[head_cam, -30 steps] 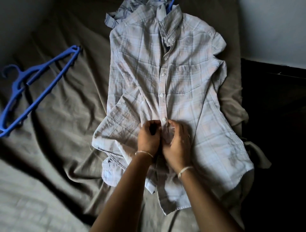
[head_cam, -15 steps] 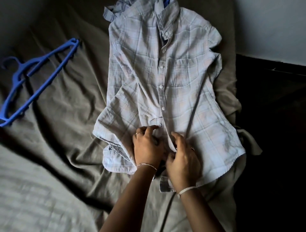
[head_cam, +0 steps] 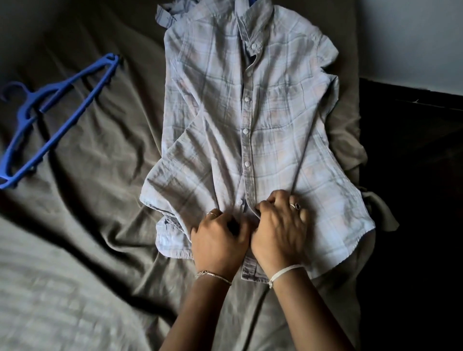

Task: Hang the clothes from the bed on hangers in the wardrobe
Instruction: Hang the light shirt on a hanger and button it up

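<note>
A pale blue plaid shirt (head_cam: pixel 250 120) lies face up on the bed, its front buttoned most of the way down, with a bit of blue hanger showing at the collar (head_cam: pixel 251 2). My left hand (head_cam: pixel 218 240) and my right hand (head_cam: pixel 279 231) sit side by side on the lower button strip near the hem. Both pinch the fabric there with curled fingers. A second blue plastic hanger (head_cam: pixel 47 112) lies loose on the sheet at the far left, well away from both hands.
The bed is covered by a rumpled grey-brown sheet (head_cam: pixel 95 200). A dark floor or furniture edge (head_cam: pixel 411 175) runs along the right side of the bed, under a pale wall (head_cam: pixel 413 37). A striped cover (head_cam: pixel 50 300) lies at the lower left.
Both hands have moved down the button strip from the middle of the shirt toward the hem. The shirt's lower edge has bunched up under them.
</note>
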Demonstrator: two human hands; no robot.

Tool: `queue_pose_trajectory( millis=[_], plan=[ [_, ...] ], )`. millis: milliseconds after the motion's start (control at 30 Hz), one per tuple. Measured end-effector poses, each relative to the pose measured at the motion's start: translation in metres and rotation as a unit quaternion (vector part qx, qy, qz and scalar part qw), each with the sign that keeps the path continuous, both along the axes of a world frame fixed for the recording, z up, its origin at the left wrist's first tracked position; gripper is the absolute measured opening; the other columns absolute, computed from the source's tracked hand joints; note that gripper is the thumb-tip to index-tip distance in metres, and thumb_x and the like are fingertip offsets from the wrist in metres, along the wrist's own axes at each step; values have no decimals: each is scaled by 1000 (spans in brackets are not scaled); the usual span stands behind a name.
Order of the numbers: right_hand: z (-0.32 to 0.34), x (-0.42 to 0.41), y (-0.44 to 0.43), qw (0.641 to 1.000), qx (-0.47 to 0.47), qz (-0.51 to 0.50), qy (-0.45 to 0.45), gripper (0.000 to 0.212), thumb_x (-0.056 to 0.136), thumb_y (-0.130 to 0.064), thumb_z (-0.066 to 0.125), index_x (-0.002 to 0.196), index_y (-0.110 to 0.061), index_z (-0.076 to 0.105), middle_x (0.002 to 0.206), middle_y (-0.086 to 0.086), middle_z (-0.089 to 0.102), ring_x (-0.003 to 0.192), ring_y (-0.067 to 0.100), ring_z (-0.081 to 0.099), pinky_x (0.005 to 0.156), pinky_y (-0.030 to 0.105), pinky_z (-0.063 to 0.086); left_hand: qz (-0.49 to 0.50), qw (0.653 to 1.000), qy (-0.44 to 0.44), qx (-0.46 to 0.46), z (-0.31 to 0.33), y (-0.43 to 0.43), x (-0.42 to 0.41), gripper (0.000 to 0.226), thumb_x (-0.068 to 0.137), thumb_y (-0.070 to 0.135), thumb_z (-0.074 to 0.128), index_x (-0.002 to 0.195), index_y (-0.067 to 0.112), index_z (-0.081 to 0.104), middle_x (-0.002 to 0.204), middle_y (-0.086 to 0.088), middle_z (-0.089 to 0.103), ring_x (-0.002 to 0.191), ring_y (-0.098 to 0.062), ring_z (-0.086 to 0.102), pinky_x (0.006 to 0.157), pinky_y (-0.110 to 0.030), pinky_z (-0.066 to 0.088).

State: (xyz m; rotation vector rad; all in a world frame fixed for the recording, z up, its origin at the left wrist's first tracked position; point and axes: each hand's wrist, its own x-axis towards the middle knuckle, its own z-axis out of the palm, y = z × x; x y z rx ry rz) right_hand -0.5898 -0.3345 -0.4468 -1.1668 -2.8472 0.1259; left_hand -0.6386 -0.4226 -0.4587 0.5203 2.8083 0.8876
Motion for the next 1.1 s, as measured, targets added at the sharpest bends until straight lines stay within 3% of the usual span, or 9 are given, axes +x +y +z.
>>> queue_pose_trajectory(
  millis=[133, 200, 267, 400, 667, 833, 933, 1000, 1100],
  plan=[
    [7, -15, 3, 998, 45, 33, 28, 11, 77, -11, 62, 73, -21, 61, 83, 2, 62, 85, 28, 59, 72, 38, 41, -2, 996, 30, 90, 5, 15, -10, 21, 82, 35, 55, 77, 16, 64, 78, -5, 60, 73, -31, 60, 63, -39, 50],
    [8, -18, 6, 998, 13, 37, 41, 13, 76, -7, 66, 73, -19, 61, 74, 3, 65, 72, 28, 64, 60, 32, 46, -6, 992, 19, 121, 0, 26, -18, 18, 85, 20, 57, 95, 13, 70, 92, -8, 65, 81, -31, 62, 70, -39, 51],
    [3, -18, 9, 997, -69, 27, 33, 10, 86, -9, 58, 86, -17, 64, 85, 5, 67, 81, 28, 66, 61, 33, 48, -2, 990, -33, 136, -7, 34, -24, 22, 86, 9, 59, 104, 10, 70, 100, -10, 65, 89, -30, 63, 79, -32, 48],
    [-16, -14, 15, 972, -215, -13, 94, 8, 88, -17, 58, 91, -13, 65, 95, 7, 67, 94, 30, 61, 74, 37, 46, 31, 987, -116, 109, -20, 31, -31, 20, 80, 11, 70, 99, 13, 73, 98, -10, 68, 92, -25, 63, 74, -14, 35],
    [-27, -4, 12, 956, -224, -38, 187, 8, 93, -14, 58, 95, -8, 63, 96, 11, 65, 91, 30, 60, 73, 30, 37, -16, 992, -117, 39, -20, 27, -40, 20, 80, 6, 65, 99, 9, 71, 99, -13, 69, 97, -30, 62, 84, -32, 47],
    [-34, -5, 11, 934, -266, -64, 231, 13, 95, -17, 57, 101, -9, 65, 100, 9, 66, 92, 26, 62, 77, 31, 43, 22, 978, -183, 98, -12, 27, -34, 16, 82, 14, 71, 98, 11, 73, 91, -8, 73, 89, -20, 66, 72, -16, 42],
    [-37, -5, 9, 909, -280, -72, 299, 10, 90, -11, 63, 99, -9, 68, 96, 6, 68, 89, 21, 64, 79, 29, 49, 46, 950, -265, 158, -20, 28, -27, 4, 82, 17, 72, 86, 19, 72, 79, -4, 73, 77, -20, 68, 72, -28, 52],
    [-39, -1, 7, 913, -260, -44, 311, 12, 86, -7, 65, 97, -10, 69, 94, 3, 69, 87, 18, 64, 79, 27, 50, 80, 898, -358, 242, -28, 25, -25, 8, 84, 11, 69, 80, 19, 69, 74, -6, 71, 67, -22, 65, 64, -32, 55],
    [-42, 0, 9, 914, -248, -14, 320, 14, 83, -9, 62, 94, -10, 70, 91, 1, 69, 85, 16, 64, 78, 27, 51, 116, 799, -473, 352, -29, 22, -25, 8, 91, 0, 59, 87, 4, 63, 71, -12, 66, 57, -19, 60, 51, -26, 50]
  ],
)
